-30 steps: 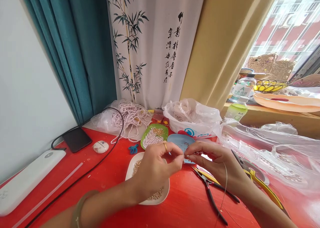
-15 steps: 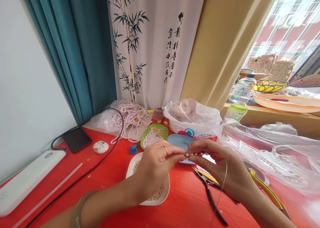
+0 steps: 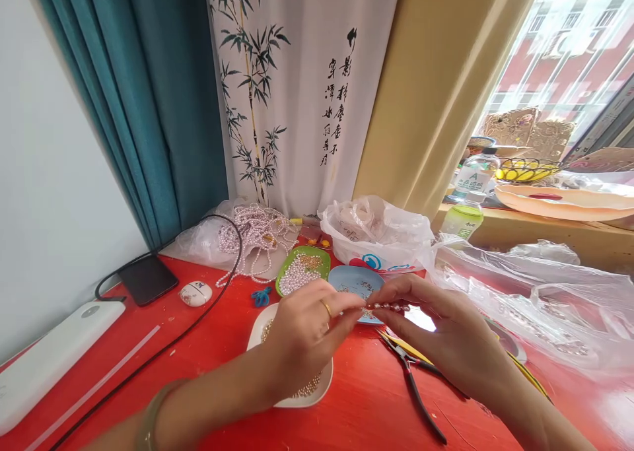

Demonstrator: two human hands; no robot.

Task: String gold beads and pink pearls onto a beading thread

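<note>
A short strand of pearly beads runs between my two hands above the blue plate. My left hand pinches its left end between thumb and forefinger; what sits right at those fingertips is too small to make out. Thumb and fingers of my right hand are closed on the beads, and part of the strand is hidden in that hand. Under my left hand lies a white dish of small gold beads, partly covered. The blue plate behind the fingertips carries small loose beads.
Black-handled pliers lie below my right hand. A green tray holds pearl and gold beads. Behind are pink bead strings and a plastic-lined tub. Plastic bags spread at right; a black cable crosses the left.
Both hands stay together, and more of the beads shows between them. The pale thread hanging by my right hand no longer shows. My right forearm now covers most of the yellow-handled tool.
</note>
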